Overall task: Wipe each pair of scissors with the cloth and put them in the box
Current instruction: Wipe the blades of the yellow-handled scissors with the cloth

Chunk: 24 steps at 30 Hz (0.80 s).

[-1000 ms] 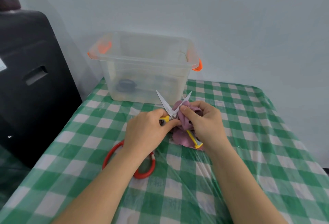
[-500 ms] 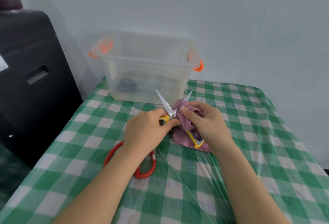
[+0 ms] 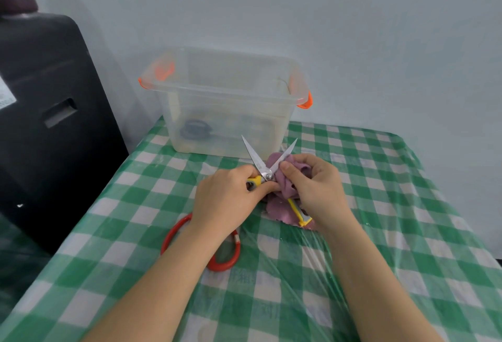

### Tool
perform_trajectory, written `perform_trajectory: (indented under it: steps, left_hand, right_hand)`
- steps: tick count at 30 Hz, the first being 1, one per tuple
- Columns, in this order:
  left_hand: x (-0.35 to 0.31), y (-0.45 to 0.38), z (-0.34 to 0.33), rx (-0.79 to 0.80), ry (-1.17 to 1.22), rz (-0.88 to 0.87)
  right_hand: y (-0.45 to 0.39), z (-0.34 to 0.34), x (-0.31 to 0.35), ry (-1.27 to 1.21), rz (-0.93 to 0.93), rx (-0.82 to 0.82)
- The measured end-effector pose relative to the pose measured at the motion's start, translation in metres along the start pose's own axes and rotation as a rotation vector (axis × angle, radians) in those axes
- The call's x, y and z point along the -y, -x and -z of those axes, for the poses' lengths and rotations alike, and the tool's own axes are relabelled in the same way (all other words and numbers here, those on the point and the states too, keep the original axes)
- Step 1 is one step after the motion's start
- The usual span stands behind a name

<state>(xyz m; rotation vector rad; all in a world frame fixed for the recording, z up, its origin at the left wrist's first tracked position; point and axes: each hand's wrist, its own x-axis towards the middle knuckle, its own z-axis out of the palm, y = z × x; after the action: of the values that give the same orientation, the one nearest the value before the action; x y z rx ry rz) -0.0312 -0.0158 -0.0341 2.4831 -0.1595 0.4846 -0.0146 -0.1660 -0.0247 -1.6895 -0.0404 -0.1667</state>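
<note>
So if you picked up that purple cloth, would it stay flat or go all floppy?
Probably floppy: the purple cloth is already bunched and folded in the right hand, wrapped round a blade of the yellow scissors. It looks thin and ragged-edged, so likely light. It should drape rather than slip or roll.

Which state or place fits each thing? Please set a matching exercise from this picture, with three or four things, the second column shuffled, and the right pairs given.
Things
1. yellow-handled scissors
2. purple cloth
3. red-handled scissors
4. clear box

States or places
A. lying on the tablecloth, partly under the left forearm
B. standing by the wall, orange handles
C. blades spread open
D. bunched in the right hand

Pairs: 1-C, 2-D, 3-A, 4-B
</note>
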Motion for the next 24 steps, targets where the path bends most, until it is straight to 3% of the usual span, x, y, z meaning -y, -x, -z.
perform_trajectory:
  steps: [5, 14, 17, 24]
  left_hand:
    - [0.000, -0.002, 0.003, 0.025, 0.046, 0.035]
    - [-0.001, -0.003, 0.006, 0.016, 0.095, 0.080]
    - [0.001, -0.003, 0.007, -0.004, 0.110, 0.091]
    - [0.002, -0.004, 0.007, -0.041, 0.129, 0.096]
  right_hand:
    - [-0.006, 0.012, -0.001, -0.007, -0.113, 0.100]
    - [-0.007, 0.011, -0.002, 0.149, -0.032, -0.154]
    - [-0.006, 0.011, -0.002, 0.099, 0.003, -0.191]
    - [0.000, 0.013, 0.006, 0.020, 0.063, 0.085]
